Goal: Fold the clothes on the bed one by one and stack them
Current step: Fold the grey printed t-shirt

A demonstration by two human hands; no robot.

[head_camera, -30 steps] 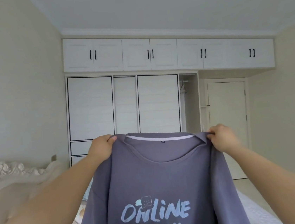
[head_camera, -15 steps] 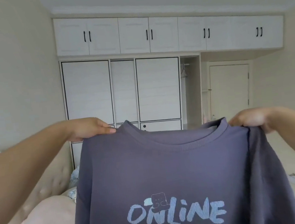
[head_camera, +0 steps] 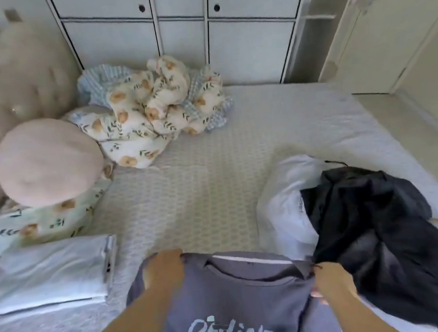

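Holding a soft purple shirt (head_camera: 227,296) over the quilted bed (head_camera: 201,189).
Left hand (head_camera: 164,270) and right hand (head_camera: 333,279) each pinching a shoulder seam; crumpled black garment (head_camera: 378,229) lying beside.

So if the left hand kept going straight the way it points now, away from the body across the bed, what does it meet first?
Probably nothing soon. The left hand, pinching the purple T-shirt at the shoulder, points toward bare mattress. Far beyond lies the crumpled floral bedding, though depth is hard to judge.

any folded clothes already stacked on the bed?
Yes, a folded pale blue garment lies flat on the bed, left of the purple shirt that both hands hold.
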